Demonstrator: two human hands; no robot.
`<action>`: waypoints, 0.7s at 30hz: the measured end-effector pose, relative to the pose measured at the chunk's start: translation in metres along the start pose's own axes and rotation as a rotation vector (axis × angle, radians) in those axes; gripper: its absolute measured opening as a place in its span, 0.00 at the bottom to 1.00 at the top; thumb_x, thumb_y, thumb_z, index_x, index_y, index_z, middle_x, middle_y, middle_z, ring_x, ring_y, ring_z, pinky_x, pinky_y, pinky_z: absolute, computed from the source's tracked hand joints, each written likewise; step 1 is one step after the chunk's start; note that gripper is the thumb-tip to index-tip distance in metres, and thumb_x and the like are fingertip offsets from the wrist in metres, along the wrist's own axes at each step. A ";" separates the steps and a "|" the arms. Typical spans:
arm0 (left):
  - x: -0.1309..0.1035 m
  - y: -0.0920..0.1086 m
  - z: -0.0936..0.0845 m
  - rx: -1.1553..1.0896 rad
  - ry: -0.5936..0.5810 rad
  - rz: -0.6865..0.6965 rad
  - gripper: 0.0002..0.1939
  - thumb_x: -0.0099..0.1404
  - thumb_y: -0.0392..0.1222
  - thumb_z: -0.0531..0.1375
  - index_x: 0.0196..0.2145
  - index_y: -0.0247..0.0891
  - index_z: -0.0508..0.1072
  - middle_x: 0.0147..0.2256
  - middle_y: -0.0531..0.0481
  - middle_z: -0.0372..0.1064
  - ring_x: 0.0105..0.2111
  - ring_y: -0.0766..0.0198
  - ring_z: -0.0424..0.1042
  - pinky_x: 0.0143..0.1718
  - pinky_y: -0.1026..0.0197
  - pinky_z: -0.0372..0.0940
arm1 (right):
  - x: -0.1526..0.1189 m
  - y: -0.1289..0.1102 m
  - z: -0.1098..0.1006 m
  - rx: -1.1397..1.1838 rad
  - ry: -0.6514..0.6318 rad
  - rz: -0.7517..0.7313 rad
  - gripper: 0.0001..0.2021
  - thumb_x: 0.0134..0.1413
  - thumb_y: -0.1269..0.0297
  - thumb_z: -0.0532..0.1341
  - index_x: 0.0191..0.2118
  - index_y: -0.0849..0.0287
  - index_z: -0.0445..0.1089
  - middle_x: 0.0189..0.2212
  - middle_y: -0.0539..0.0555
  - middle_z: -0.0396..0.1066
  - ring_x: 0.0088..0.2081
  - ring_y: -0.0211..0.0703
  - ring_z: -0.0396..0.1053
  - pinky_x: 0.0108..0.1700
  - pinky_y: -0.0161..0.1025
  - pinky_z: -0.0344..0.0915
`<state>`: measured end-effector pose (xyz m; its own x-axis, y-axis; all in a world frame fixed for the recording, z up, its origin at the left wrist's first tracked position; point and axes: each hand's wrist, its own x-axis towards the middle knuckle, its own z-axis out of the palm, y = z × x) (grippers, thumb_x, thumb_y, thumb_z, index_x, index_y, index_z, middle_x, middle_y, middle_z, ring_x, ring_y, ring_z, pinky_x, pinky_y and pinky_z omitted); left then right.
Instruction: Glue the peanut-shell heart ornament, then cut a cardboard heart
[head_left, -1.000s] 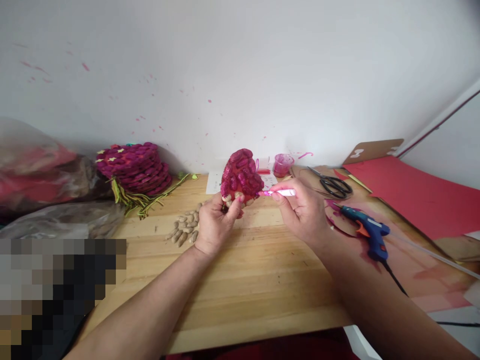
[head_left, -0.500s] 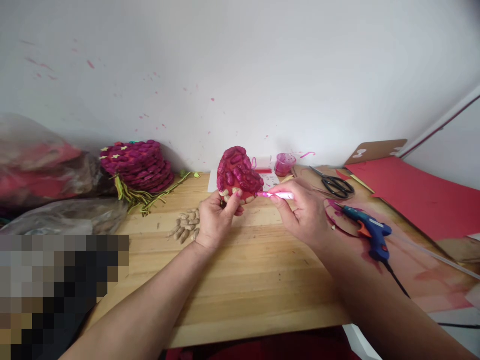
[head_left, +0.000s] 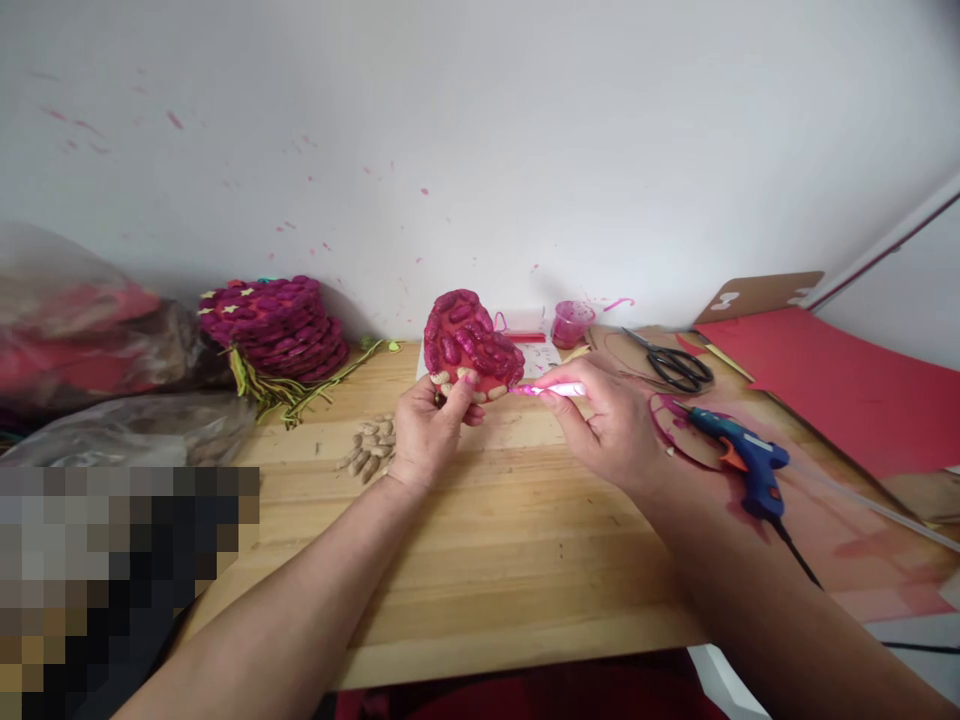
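A red heart-shaped piece edged and dotted with peanut shells is held up over the table. Most of its shells are painted magenta; several along the lower edge are plain tan. My left hand grips it at the lower left, thumb in front. Between the fingers of my right hand is a white-handled brush, whose magenta tip touches the lower right edge of the piece. Left of my left hand lies a pile of unpainted peanuts. A cup of magenta paint stands behind my right hand.
A stack of magenta pieces with green strings stands at the back left, beside plastic bags. To the right lie black-handled scissors, a blue glue gun with its cable, and red sheets. A wall rises behind the wooden table.
The heart-shaped piece has turned slightly in my left hand, showing more of its face. The brush tip remains at its lower right edge. The camera view has shifted a little.
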<state>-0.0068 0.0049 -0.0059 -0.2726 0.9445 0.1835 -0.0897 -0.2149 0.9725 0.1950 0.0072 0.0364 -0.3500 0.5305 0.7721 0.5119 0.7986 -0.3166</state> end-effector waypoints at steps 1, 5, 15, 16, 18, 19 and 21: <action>0.000 0.000 0.000 -0.005 0.001 -0.002 0.18 0.59 0.54 0.68 0.30 0.35 0.73 0.21 0.52 0.73 0.19 0.66 0.73 0.22 0.66 0.70 | 0.000 0.000 0.000 0.004 0.006 0.006 0.05 0.62 0.71 0.61 0.41 0.53 0.72 0.34 0.51 0.77 0.38 0.46 0.73 0.41 0.44 0.69; 0.001 -0.001 -0.001 -0.030 -0.016 -0.024 0.18 0.59 0.53 0.69 0.30 0.34 0.72 0.22 0.51 0.74 0.19 0.66 0.74 0.22 0.66 0.70 | -0.001 0.001 0.000 0.018 0.038 0.020 0.06 0.62 0.71 0.61 0.42 0.53 0.72 0.35 0.51 0.76 0.38 0.46 0.73 0.41 0.44 0.69; 0.003 -0.002 -0.001 -0.128 0.012 -0.079 0.21 0.55 0.54 0.71 0.30 0.34 0.72 0.23 0.51 0.74 0.19 0.67 0.73 0.21 0.67 0.69 | -0.001 0.003 0.001 0.005 0.042 -0.027 0.06 0.62 0.72 0.61 0.42 0.54 0.71 0.34 0.52 0.75 0.37 0.46 0.72 0.40 0.44 0.68; 0.003 -0.001 0.000 -0.138 0.016 -0.081 0.20 0.55 0.54 0.71 0.30 0.34 0.72 0.23 0.51 0.74 0.19 0.67 0.73 0.21 0.67 0.69 | -0.001 0.003 0.001 0.003 0.036 -0.034 0.06 0.62 0.72 0.61 0.42 0.54 0.71 0.34 0.52 0.75 0.37 0.46 0.72 0.40 0.44 0.68; 0.004 0.000 0.000 -0.163 0.032 -0.080 0.20 0.54 0.53 0.72 0.30 0.34 0.71 0.22 0.52 0.73 0.18 0.68 0.72 0.21 0.68 0.69 | -0.001 0.003 0.001 0.001 0.021 -0.053 0.06 0.62 0.73 0.61 0.41 0.54 0.71 0.33 0.52 0.75 0.37 0.45 0.72 0.40 0.44 0.68; 0.004 0.000 0.000 -0.173 0.040 -0.081 0.20 0.54 0.52 0.72 0.29 0.34 0.71 0.22 0.53 0.73 0.18 0.69 0.72 0.21 0.68 0.68 | -0.001 0.003 0.002 0.005 0.021 -0.057 0.06 0.62 0.73 0.61 0.41 0.54 0.71 0.33 0.51 0.75 0.37 0.45 0.72 0.40 0.43 0.68; 0.004 0.001 0.001 -0.182 0.045 -0.091 0.20 0.53 0.52 0.72 0.29 0.34 0.71 0.22 0.53 0.73 0.17 0.69 0.72 0.20 0.68 0.68 | -0.001 0.003 0.002 0.017 0.029 -0.053 0.06 0.62 0.73 0.61 0.42 0.54 0.71 0.34 0.52 0.75 0.37 0.45 0.72 0.40 0.43 0.69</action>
<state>-0.0071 0.0083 -0.0039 -0.2979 0.9507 0.0859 -0.2862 -0.1748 0.9421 0.1955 0.0094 0.0336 -0.3534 0.4788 0.8036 0.4796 0.8303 -0.2838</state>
